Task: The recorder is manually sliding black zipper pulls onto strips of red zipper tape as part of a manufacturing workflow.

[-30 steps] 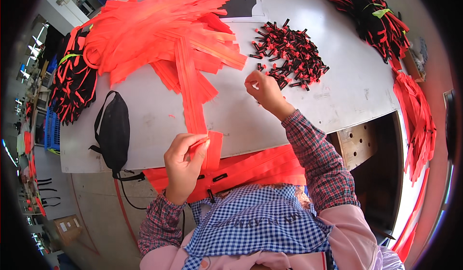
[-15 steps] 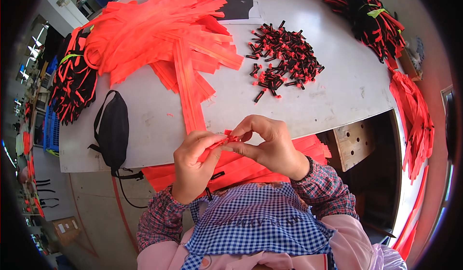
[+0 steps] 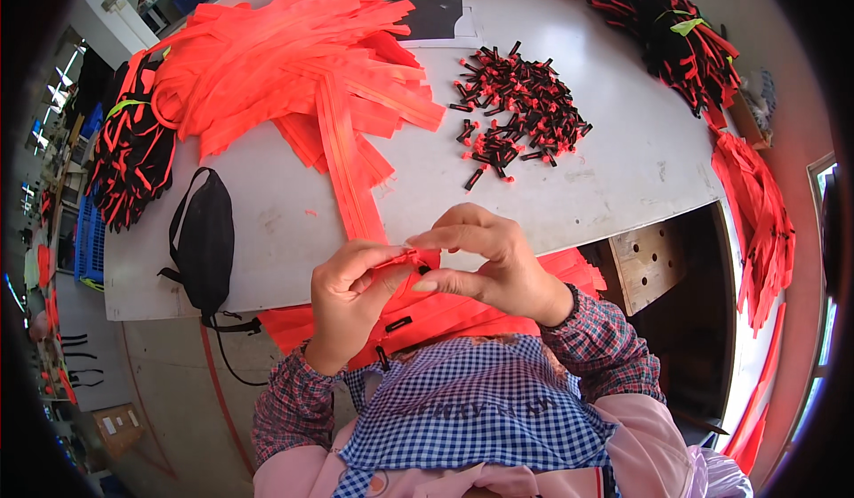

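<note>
An orange-red zipper tape [image 3: 358, 200] runs from the heap on the table toward my hands. My left hand [image 3: 349, 289] is closed, pinching an end of zipper tape between thumb and fingers. A small black piece, looking like a zipper pull [image 3: 424, 269], shows at that end beside my right thumb. My right hand [image 3: 494, 262] has its thumb and index finger apart around the end, the index fingertip at its upper edge. Below my hands more orange-red zipper tapes [image 3: 463, 311] lie over my lap, with black pulls [image 3: 398, 324] on them.
A large heap of orange-red zipper tapes [image 3: 267, 62] covers the table's far left. Black-and-red zipper sliders [image 3: 525, 111] are piled right of it. A black pouch [image 3: 205, 240] lies at the left edge. Tied black-and-red bundles [image 3: 133, 155] hang at left and right.
My right thumb has moved down and away from the index finger, uncovering the tape end and the black piece. My left hand has shifted slightly left, still pinching.
</note>
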Motion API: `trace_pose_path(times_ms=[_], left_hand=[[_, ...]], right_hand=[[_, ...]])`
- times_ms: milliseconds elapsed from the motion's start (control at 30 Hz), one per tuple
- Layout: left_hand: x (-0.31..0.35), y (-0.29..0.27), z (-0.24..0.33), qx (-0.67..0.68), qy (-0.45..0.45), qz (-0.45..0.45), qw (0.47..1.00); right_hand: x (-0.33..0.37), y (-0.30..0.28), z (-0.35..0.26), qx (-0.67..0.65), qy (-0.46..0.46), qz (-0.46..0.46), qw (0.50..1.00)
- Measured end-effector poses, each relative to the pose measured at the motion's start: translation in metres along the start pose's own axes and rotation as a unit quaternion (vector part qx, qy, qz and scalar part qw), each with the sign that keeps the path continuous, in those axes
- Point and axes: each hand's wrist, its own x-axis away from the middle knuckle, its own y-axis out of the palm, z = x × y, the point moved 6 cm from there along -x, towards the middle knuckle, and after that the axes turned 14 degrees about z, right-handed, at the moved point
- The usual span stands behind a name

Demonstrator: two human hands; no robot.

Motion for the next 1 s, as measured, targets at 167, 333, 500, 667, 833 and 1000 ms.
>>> trace_pose_path(times_ms=[167, 333, 500, 667, 833, 1000], left_hand=[[-0.002, 0.001, -0.009, 0.093, -0.055, -0.021, 0.994], [-0.001, 0.003, -0.019, 0.263, -0.158, 0.0, 0.952], [0.003, 0.007, -0.019, 0.318, -0.205, -0.043, 0.925], [0.003, 0.012, -0.019, 0.322, -0.216, -0.07, 0.919], [0.001, 0.014, -0.018, 0.294, -0.225, -0.093, 0.924], [0.001, 0.016, -0.017, 0.234, -0.228, -0.113, 0.938]], right_hand=[[0.023, 0.016, 0.042, -0.23, 0.376, -0.029, 0.897], [0.024, 0.025, 0.041, -0.37, 0.316, -0.005, 0.874], [0.026, 0.034, 0.044, -0.446, 0.325, -0.033, 0.834], [0.029, 0.041, 0.049, -0.49, 0.335, -0.018, 0.805], [0.034, 0.042, 0.053, -0.489, 0.372, -0.026, 0.789], [0.038, 0.043, 0.056, -0.493, 0.398, -0.026, 0.773]])
